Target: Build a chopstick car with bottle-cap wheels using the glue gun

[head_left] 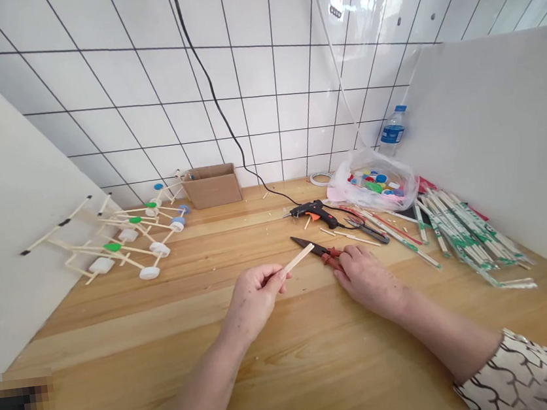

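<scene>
Pinched between the thumb and fingers of my left hand point(257, 299) are short pale wooden chopsticks point(300, 260), apparently a pair side by side. Their free ends point up and right, close to the jaws of the needle-nose pliers point(310, 245). My right hand point(368, 280) is closed round the pliers' reddish handles, which it partly hides. The pliers lie on or just above the table, jaws toward the upper left. Beyond them a black glue gun point(316, 213) with an orange trigger rests on its side.
Stick models with bottle-cap wheels point(150, 271) stand at left, near a cardboard box point(212, 187). At right are a bag of bottle caps point(374, 183), wrapped chopsticks point(468, 229), a utility knife point(373, 232) and a water bottle point(392, 132). White panels point(503, 139) flank the wooden table point(293, 374).
</scene>
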`<state>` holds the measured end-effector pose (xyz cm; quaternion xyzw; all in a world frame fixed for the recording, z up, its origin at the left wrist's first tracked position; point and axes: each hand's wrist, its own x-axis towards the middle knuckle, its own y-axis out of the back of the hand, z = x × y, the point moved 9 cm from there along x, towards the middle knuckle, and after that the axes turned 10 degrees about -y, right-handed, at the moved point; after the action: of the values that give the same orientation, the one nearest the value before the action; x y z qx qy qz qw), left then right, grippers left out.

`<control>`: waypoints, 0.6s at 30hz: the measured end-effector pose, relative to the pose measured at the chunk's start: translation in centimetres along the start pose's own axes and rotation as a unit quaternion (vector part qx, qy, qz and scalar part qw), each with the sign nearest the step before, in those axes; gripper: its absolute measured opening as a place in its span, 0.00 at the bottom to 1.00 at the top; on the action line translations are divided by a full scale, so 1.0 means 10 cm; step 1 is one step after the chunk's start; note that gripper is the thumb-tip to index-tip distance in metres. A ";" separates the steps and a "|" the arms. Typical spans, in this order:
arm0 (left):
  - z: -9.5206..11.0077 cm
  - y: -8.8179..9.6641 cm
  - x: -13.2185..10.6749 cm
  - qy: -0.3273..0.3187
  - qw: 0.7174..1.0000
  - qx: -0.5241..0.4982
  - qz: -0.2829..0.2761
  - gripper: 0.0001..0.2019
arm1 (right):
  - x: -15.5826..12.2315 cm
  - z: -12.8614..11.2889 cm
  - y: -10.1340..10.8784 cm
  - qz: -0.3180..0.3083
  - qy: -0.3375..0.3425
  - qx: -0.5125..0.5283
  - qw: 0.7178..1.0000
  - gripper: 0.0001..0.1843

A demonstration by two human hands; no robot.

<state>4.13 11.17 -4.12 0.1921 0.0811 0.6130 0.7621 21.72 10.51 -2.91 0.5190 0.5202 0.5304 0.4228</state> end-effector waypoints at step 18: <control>-0.04 0.24 0.00 -0.001 0.991 -0.073 0.109 0.11 | -0.14 -0.08 -0.14 -0.296 -0.130 0.765 0.557 0.14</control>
<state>1.87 11.70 -3.51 0.1446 0.0142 0.6965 0.7027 20.93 9.15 -4.44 0.5275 0.7943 -0.2949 0.0628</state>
